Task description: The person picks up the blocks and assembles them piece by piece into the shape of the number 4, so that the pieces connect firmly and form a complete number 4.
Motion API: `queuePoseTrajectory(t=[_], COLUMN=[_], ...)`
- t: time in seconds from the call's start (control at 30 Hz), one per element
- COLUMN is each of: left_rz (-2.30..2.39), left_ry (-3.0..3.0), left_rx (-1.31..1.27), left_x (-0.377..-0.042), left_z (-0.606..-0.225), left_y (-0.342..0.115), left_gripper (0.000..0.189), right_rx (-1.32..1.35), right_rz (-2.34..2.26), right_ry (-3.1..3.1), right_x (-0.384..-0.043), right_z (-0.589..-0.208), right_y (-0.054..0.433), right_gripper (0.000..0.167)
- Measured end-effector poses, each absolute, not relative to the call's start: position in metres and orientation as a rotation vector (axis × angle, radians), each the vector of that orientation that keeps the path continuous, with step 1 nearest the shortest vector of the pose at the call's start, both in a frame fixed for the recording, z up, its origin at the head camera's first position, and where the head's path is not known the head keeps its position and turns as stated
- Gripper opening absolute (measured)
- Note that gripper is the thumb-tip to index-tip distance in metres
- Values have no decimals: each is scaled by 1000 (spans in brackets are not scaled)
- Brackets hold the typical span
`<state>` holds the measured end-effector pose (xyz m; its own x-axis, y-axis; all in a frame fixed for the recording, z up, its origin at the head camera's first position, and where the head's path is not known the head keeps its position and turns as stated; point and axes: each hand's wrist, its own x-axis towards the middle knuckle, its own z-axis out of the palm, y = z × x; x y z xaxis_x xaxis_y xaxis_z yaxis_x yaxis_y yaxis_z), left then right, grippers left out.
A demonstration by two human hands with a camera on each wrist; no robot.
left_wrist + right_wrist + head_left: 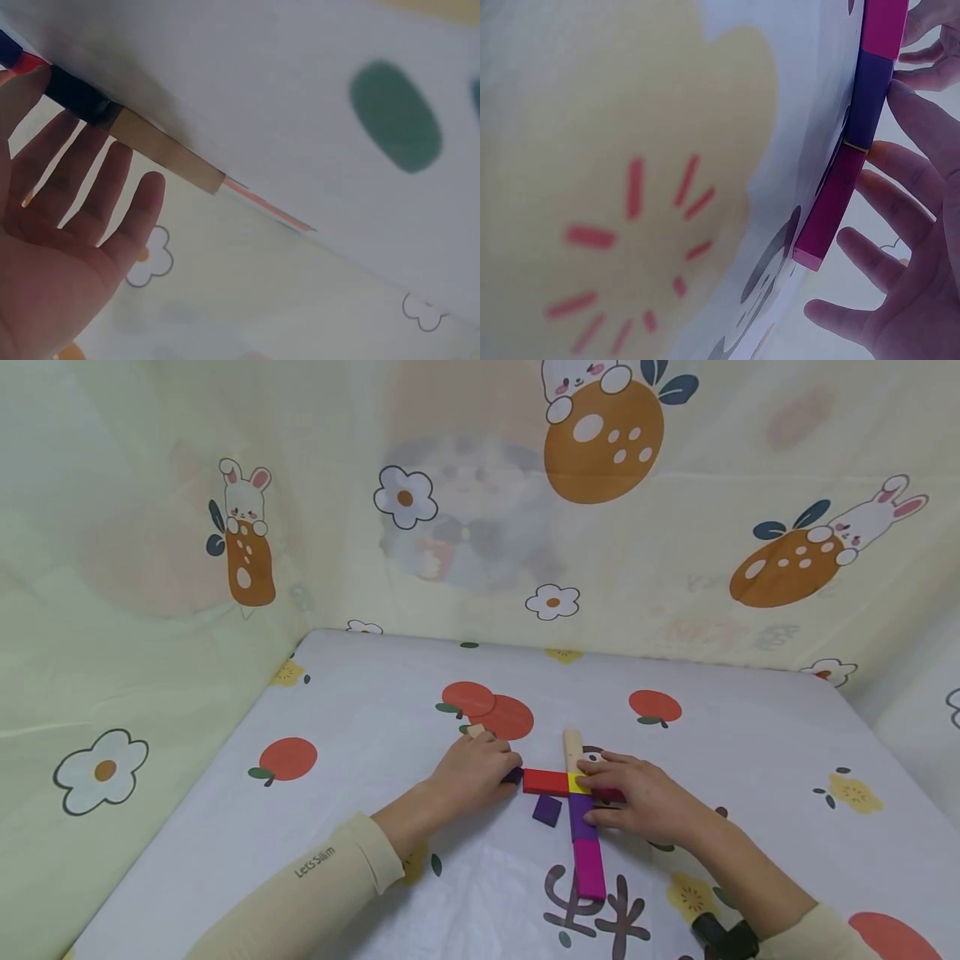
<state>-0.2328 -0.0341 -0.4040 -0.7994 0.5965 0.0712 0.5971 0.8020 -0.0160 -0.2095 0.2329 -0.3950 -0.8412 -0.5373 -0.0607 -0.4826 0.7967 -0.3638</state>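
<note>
Thumb and fingers of my left hand (474, 774) pinch a black block (79, 96) at the left end of a red block (546, 782). A plain wooden block (169, 150) lies by the black one, mostly hidden by the hand in the head view. My right hand (643, 797) rests its outstretched fingers on a cross of blocks. The cross has a yellow block (578, 783) in the middle and an upright wooden-coloured block (573, 748) beyond it. A purple block (583, 817) and a pink block (589, 870) run nearer. A dark red block (831, 206) extends right, under the fingers.
A loose purple cube (547, 810) lies in the corner below the red block. The white tablecloth (360, 693) has printed fruit and flowers. Patterned curtains (465, 552) stand behind the table and at its left. A black strap (723, 937) is on the right wrist.
</note>
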Motion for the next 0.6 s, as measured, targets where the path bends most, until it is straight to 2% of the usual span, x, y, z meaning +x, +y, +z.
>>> queuePoseTrajectory(t=[0.23,0.4,0.6], left_rz=[-50,-49,12], left_ry=[-2867,-2844,-3007], left_rx=[-991,-1075,-1185], left_x=[-231,-214,-186], left_z=[-400,-392,-399], left_y=[-37,-37,-33], left_gripper=[43,48,75], right_rx=[-787,-772,-778], right_rz=[-508,-487,-473], right_ry=[2825,2824,2818], right_x=[-210,-209,-207], right_z=[-395,-392,-391], right_y=[232,230,230], right_gripper=[52,52,52])
